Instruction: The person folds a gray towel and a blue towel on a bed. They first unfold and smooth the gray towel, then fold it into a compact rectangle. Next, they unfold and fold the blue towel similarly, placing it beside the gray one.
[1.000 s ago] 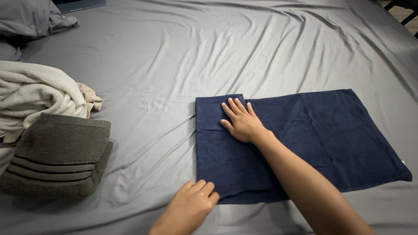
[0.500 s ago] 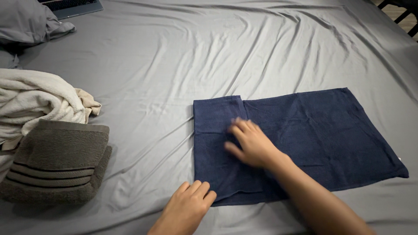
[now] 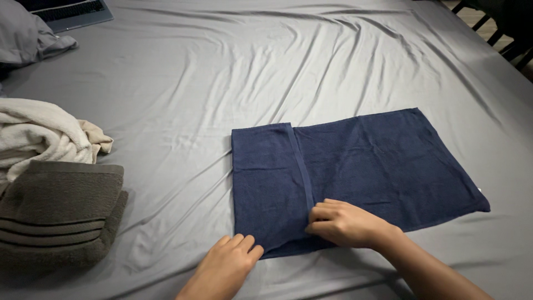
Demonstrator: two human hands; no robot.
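- On a bed covered by a wrinkled grey sheet (image 3: 183, 83), we see a dark blue towel (image 3: 383, 161) lying flat, right of centre and towards the near edge.
- Our left hand (image 3: 225, 269) rests at the towel's near left corner, fingers curled loosely and pressing the cloth to the sheet; it holds nothing.
- Our right hand (image 3: 344, 223) sits on the near edge of the towel, fingers bent narrow at the foot of a folded-over flap whose edge (image 3: 302, 166) runs from far to near. Whether the fingers pinch the cloth or only press it, we cannot tell.
- To do this step well, we judge the left hand should keep the corner pinned while the right hand takes the flap's edge cleanly, keeping both layers lined up along the near hem so no crease forms.
- At the far left lie a crumpled cream towel (image 3: 39, 130) and, nearer, a folded grey-brown towel (image 3: 58, 214) with dark stripes. A laptop (image 3: 66, 11) and a grey pillow (image 3: 25, 36) sit at the far left corner.
- Compared with a second ago, our right hand has left the middle of the flap, where it lay flat and spread, and come to the near edge with fingers drawn in. Our left hand has hardly moved.
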